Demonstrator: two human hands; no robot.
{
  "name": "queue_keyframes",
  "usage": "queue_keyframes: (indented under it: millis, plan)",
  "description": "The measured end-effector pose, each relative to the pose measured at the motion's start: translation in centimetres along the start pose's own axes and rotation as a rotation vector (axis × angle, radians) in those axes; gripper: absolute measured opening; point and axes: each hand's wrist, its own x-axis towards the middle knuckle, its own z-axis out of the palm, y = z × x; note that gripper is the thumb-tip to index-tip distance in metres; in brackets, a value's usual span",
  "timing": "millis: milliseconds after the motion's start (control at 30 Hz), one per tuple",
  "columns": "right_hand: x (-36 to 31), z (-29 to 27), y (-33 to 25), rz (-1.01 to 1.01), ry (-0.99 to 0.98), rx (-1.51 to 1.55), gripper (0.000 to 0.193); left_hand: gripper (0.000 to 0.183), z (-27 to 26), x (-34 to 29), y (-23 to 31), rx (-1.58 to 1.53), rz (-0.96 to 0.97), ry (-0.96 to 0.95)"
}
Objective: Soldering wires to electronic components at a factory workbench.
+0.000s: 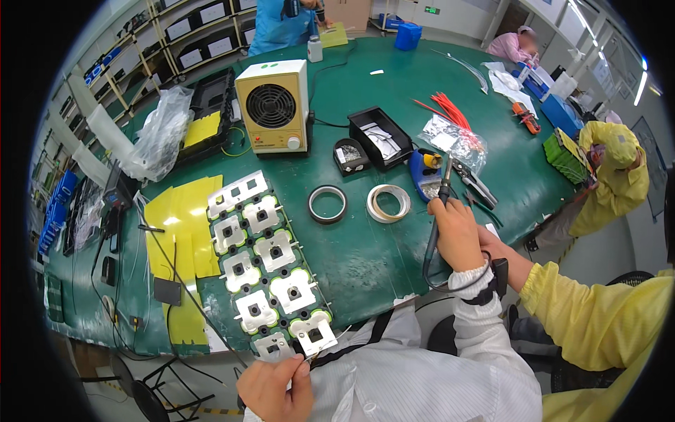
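My right hand (458, 235) is closed round the handle of a soldering iron (444, 184), its tip pointing away beside the blue soldering iron stand (426, 176). The cord loops down by my wrist. At the near end of a battery pack (273, 264), my left hand (278, 387) pinches what looks like a thin wire (337, 338). The pack has rows of silvery metal plates over cells with green-edged rings. The fingers partly hide its nearest corner. Beside the pack lie a black tape roll (328, 219) and a pale tape roll (401, 214).
A fan unit (273, 105) stands behind the pack, with black bins (383, 151) to its right. Yellow sheets (184, 239) lie left. Pliers (474, 184) and red tubing (453, 112) lie right. A co-worker's yellow sleeve (583, 302) reaches close to my right wrist.
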Motion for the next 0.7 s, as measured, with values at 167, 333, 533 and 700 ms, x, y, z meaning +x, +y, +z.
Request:
queue_keyframes:
  millis: [167, 333, 533, 700]
  plan:
    - [-0.3, 2.6, 1.1, 0.05, -0.016, 0.104, 0.031, 0.011, -0.4, -0.4, 0.2, -0.044, -0.057, 0.017]
    - [-0.4, 2.8, 1.4, 0.119, 0.03, 0.266, 0.026, 0.009, 0.4, -1.1, 0.9, -0.372, -0.117, -0.028]
    - [-1.4, 2.7, -0.5, 0.081, 0.052, 0.598, 0.016, 0.008, 2.4, -0.4, 3.6, -0.533, -0.145, -0.18]
    - [-2.2, 3.7, -3.6, 0.031, 0.047, 0.985, 0.021, 0.012, 2.6, 2.5, 5.1, -0.136, -0.062, -0.032]
